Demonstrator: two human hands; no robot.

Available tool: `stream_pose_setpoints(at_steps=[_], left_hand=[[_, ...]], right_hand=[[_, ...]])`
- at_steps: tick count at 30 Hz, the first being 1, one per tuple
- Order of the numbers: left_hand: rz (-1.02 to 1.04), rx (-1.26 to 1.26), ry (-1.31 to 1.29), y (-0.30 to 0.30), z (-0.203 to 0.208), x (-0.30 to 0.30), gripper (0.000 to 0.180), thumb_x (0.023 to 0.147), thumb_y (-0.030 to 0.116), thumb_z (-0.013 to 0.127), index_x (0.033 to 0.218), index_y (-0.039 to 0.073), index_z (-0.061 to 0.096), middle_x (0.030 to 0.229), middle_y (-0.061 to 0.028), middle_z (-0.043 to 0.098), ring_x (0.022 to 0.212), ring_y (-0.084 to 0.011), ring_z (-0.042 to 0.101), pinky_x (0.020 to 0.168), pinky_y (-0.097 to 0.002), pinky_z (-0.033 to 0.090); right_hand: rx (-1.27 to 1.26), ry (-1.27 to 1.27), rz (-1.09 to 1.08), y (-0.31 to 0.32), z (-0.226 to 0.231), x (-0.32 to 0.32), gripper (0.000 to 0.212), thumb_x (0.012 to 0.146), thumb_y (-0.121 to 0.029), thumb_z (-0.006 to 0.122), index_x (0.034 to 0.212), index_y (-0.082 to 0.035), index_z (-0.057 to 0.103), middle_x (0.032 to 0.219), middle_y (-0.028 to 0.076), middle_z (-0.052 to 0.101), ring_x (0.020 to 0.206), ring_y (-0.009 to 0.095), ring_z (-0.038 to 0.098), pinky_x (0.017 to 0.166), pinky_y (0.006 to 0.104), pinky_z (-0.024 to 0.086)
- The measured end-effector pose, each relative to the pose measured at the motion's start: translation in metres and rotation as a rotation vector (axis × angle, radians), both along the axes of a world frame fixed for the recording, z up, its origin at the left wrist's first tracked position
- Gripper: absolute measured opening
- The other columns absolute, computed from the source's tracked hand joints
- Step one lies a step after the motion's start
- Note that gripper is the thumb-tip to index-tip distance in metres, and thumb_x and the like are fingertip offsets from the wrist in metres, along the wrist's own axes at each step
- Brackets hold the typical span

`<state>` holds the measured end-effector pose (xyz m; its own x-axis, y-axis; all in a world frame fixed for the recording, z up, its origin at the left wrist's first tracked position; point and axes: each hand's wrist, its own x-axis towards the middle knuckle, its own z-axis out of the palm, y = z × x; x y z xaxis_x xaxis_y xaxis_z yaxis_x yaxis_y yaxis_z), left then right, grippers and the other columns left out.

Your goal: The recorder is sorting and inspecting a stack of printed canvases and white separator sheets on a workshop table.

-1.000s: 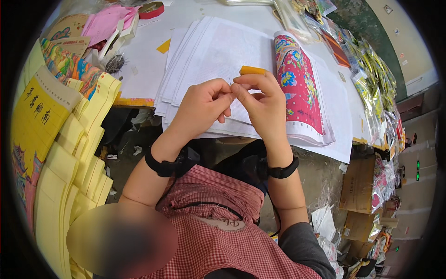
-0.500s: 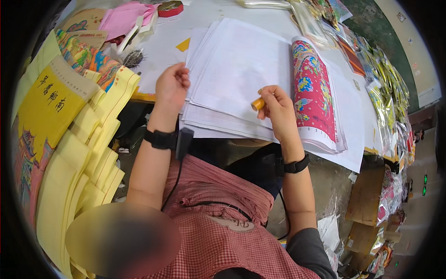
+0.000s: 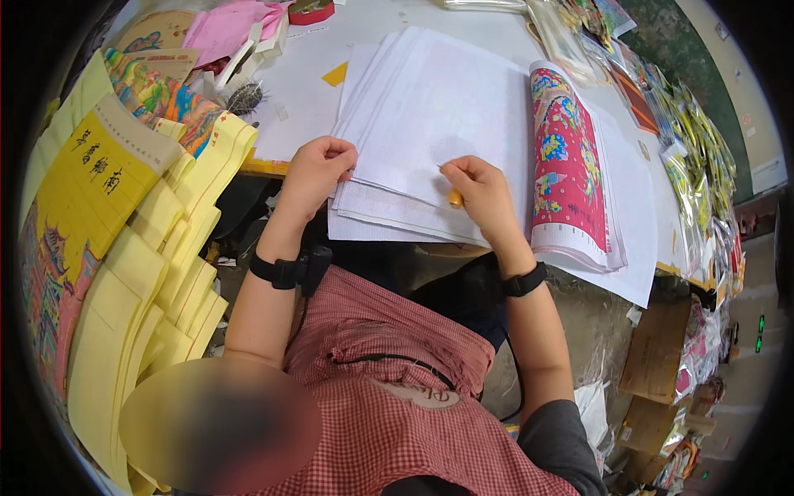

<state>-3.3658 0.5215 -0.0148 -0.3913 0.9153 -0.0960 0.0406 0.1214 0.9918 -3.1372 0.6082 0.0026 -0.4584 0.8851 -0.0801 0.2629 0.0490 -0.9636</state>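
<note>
Head shows red box (image 3: 313, 16) beyond hands (image 3: 317, 174) (image 3: 481, 190), contents unclear.

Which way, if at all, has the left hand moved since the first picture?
Yes, leftward against the white sheets: the left hand was over them, close to the right hand, and is now at their left edge.

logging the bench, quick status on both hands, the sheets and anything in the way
Left hand at left edge of white sheets, grip unclear. Right hand over sheets, small orange cylinder at its fingers. Red floral print covers sheets toward right.
</note>
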Motion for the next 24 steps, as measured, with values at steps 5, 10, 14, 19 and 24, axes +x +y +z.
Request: stream_pose_setpoints(at_steps=[5,10,14,19,24], left_hand=[[-0.047,-0.032,-0.091,0.002,0.006,0.004,0.022,0.083,0.016,0.060,0.096,-0.003,0.058,0.080,-0.0064,0.061,0.070,-0.0095,0.058,0.060,-0.0201,0.048],[-0.153,-0.027,-0.254,0.005,0.008,0.023,0.017,0.084,0.014,0.058,0.092,-0.001,0.058,0.072,-0.0068,0.061,0.062,-0.0086,0.058,0.058,-0.0188,0.048],[-0.111,0.027,-0.181,0.006,-0.002,0.025,0.012,0.084,0.013,0.060,0.087,0.002,0.057,0.069,-0.0039,0.060,0.060,-0.0071,0.057,0.056,-0.0177,0.046],[-0.118,0.049,-0.202,0.005,-0.007,0.022,0.011,0.083,0.013,0.060,0.086,0.003,0.057,0.069,-0.0028,0.060,0.060,-0.0068,0.057,0.055,-0.0175,0.046],[-0.110,0.060,-0.214,0.004,-0.006,0.025,0.012,0.084,0.012,0.060,0.090,0.002,0.057,0.070,-0.0024,0.060,0.061,-0.0068,0.057,0.055,-0.0175,0.046]], right_hand=[[0.181,-0.034,0.087,-0.004,-0.008,-0.030,0.020,0.081,-0.016,0.060,0.085,0.003,0.063,0.063,0.008,0.059,0.054,0.011,0.053,0.051,0.0252,0.043],[0.232,-0.073,0.094,-0.007,-0.005,-0.050,0.019,0.079,-0.016,0.060,0.082,0.003,0.064,0.062,0.012,0.062,0.053,0.016,0.059,0.052,0.0266,0.045],[0.347,-0.127,0.121,-0.006,-0.011,-0.049,0.017,0.078,-0.016,0.057,0.078,0.001,0.063,0.062,0.014,0.062,0.054,0.021,0.060,0.053,0.0299,0.046],[0.416,-0.349,0.227,-0.006,-0.003,-0.042,0.016,0.081,-0.016,0.057,0.084,-0.001,0.063,0.063,0.010,0.062,0.050,0.012,0.056,0.050,0.0251,0.044],[0.247,-0.246,0.226,-0.006,0.002,-0.037,0.017,0.082,-0.016,0.058,0.086,-0.001,0.063,0.061,0.006,0.059,0.045,0.009,0.051,0.044,0.0228,0.040]])
